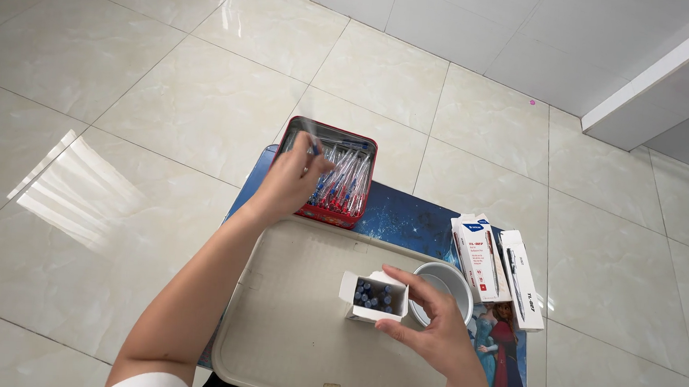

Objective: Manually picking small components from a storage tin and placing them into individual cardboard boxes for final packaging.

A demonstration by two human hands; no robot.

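At centre frame, the left hand [291, 184] pinches a clear pen [312, 142] over a red tin [329, 171] full of pens. Lower right, the right hand [431, 321] grips a small white box [373, 296] of upright pens on a beige tray [288, 325], beside a white cup [444, 286] and two flat pen boxes [498, 267].

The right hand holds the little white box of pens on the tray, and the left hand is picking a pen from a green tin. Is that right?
Not quite. In the head view the tin is red, not green. The left hand does reach into it for a pen, and the right hand holds the little white box on the tray.
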